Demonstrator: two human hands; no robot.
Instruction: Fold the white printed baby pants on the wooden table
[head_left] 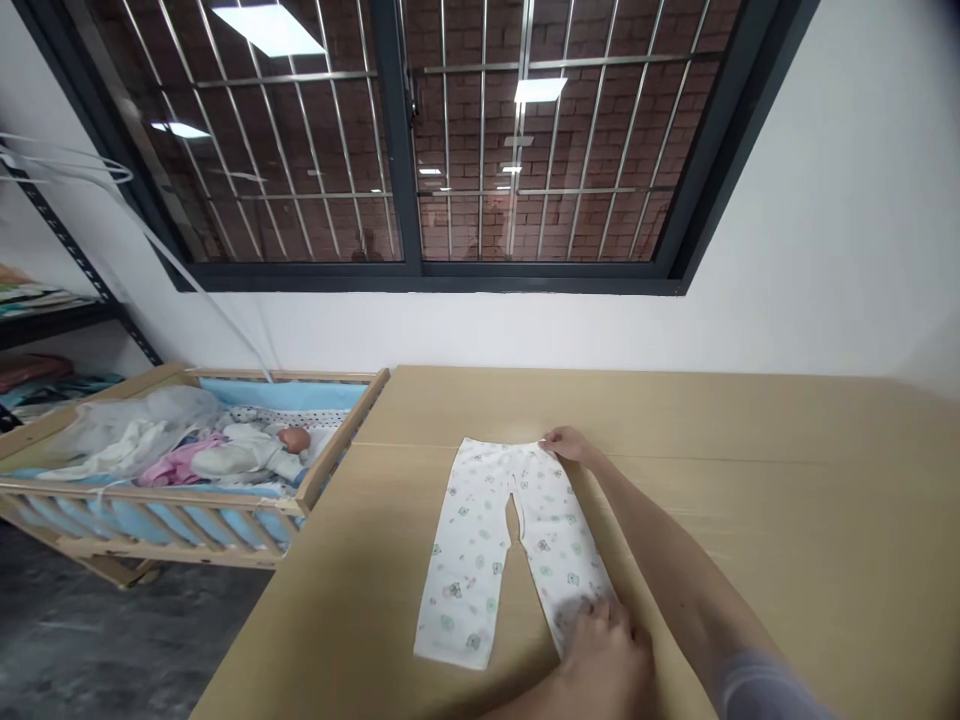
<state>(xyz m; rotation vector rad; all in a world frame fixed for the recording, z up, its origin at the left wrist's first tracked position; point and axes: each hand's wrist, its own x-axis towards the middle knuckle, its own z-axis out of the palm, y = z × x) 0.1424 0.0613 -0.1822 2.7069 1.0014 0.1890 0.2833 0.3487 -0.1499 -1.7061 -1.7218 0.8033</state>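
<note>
Your white trousers lie at lower centre, likely light, soft and limp; hold them by top corners and leg ends. Your right hand, nearly closed, pinches their top right corner. Lower and further right, your left hand curls over a leg end; blur hides its grip.

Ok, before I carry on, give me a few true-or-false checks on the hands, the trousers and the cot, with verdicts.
1. The right hand is at the waistband of the trousers. True.
2. Both hands are at the waistband. False: the left hand is at the lower end of one leg.
3. The trousers are plain blue. False: they are white with a small print.
4. The trousers lie spread on the table. True.
5. The wooden cot is left of the table. True.
</note>
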